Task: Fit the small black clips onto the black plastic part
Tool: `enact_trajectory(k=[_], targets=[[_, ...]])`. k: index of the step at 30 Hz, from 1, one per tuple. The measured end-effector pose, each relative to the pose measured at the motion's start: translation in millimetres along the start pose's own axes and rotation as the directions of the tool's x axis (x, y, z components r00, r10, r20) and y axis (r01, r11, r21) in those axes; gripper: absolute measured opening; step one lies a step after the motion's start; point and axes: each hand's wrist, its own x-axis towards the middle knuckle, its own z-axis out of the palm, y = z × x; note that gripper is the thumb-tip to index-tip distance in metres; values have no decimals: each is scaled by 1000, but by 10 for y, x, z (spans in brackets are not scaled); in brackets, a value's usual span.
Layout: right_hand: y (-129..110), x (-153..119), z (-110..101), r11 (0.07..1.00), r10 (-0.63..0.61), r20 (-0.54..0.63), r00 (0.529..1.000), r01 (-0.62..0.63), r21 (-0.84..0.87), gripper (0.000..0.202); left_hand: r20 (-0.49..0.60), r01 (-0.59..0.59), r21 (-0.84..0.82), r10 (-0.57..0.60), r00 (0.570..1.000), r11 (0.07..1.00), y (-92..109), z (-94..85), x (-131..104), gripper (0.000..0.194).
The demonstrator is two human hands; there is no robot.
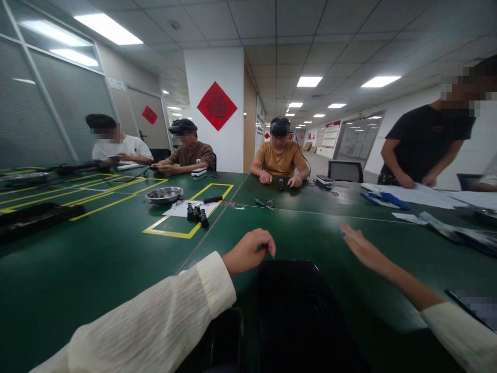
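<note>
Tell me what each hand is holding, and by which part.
The right hand lies open and flat over the green table, holding nothing. The left hand is curled with its fingers bent; nothing shows in it, though something small cannot be ruled out.

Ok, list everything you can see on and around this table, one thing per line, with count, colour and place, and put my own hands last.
green table: one, dark green, fills the foreground
yellow tape rectangle: one, yellow, marked on the table left of centre
round metal bowl: one, silver, beside the top left of the rectangle
white paper sheet: one, white, inside the rectangle
small black cylindrical parts: a cluster, count unclear, black, on the sheet's edge
black tray: one, black, far left
white papers: several, white, far right
seated people: three, across the table
standing person: one, black shirt, right
left hand: curled, empty, cream sleeve, above the table
right hand: open, flat, empty
</note>
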Motion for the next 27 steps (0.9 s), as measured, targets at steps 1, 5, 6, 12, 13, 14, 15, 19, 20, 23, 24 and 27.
enact_trajectory(k=[1,5,6,12,13,14,15,19,20,23,24,27], targets=[[-188,-89,66,998,-55,53,997,54,35,54,-17,10,1,-10,1000,1000,0,1,2,32],[-724,-368,264,969,-136,232,963,80,233,60,-138,104,-19,-105,985,994,-76,-9,21,30],[-793,-401,300,964,-125,254,959,57,258,60,-171,136,-33,-139,975,990,-117,-17,26,28],[-1053,-481,281,976,-11,145,989,-21,216,51,-288,308,-170,-346,893,936,-362,-80,35,16],[-1150,-519,218,982,-25,78,997,9,191,48,-303,324,-190,-370,878,927,-375,-85,35,15],[-1272,-574,145,985,-71,10,997,68,159,46,-318,336,-209,-388,865,918,-377,-89,36,15],[-1417,-645,70,979,-157,-45,987,161,125,44,-333,343,-226,-403,852,912,-372,-91,38,17],[-2040,-1030,-15,788,-613,39,789,608,101,51,-384,356,-281,-444,809,891,-321,-87,42,24],[-2159,-1128,53,693,-720,40,693,715,93,55,-391,360,-295,-455,800,885,-312,-83,41,24],[-2369,-1375,411,557,-827,-141,545,828,-68,44,-383,379,-360,-505,773,853,-307,-64,33,24],[-2399,-1437,545,551,-827,-192,528,829,-97,41,-370,388,-390,-528,764,835,-310,-56,29,24],[-2441,-1563,855,602,-784,-274,557,790,-118,32,-325,416,-475,-594,736,775,-314,-36,22,23]])
